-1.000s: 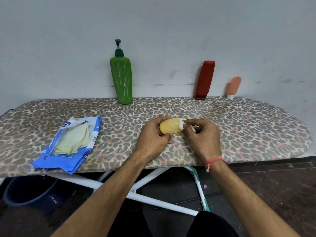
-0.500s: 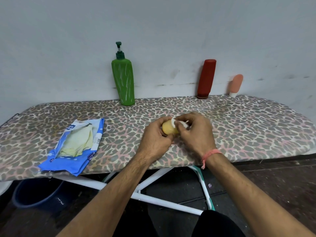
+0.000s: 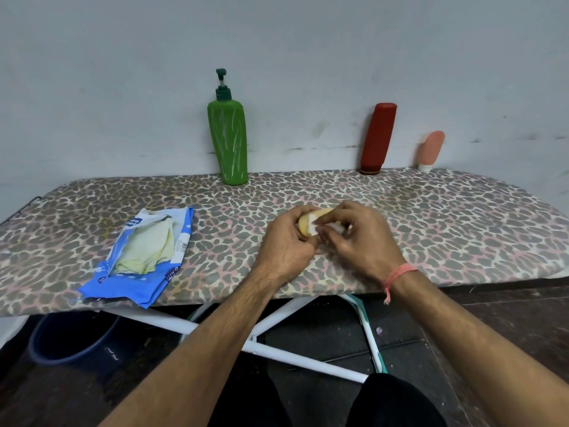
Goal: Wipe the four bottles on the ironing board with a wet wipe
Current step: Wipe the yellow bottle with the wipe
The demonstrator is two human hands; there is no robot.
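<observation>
A person's two hands work over a leopard-print ironing board (image 3: 431, 217) set against a pale wall. The left hand (image 3: 284, 245) curls its fingers around a small yellow bottle (image 3: 304, 224), which lies on its side near the middle of the board, just above the cover; only one rounded end and a strip of its upper side show between the hands. The right hand (image 3: 360, 238), a pink thread band at the wrist, pinches a white wet wipe (image 3: 312, 226) between thumb and fingertips and presses it against the bottle. Both grips are closed on what they hold.

Three more bottles stand along the far edge of the board, against the wall: a tall green pump bottle (image 3: 229, 140) behind and left of the hands, a red bottle (image 3: 378, 138) standing cap-down to the right, and a small peach tube (image 3: 430, 151) beside it, farther right, also cap-down on a white cap.

On the left part of the board lies a blue wipe packet (image 3: 141, 282), torn open, with pale yellowish wipes showing inside. Under the board, white metal legs (image 3: 286, 355) cross above a dark floor, and a dark blue bucket (image 3: 70, 343) sits below the left end.
</observation>
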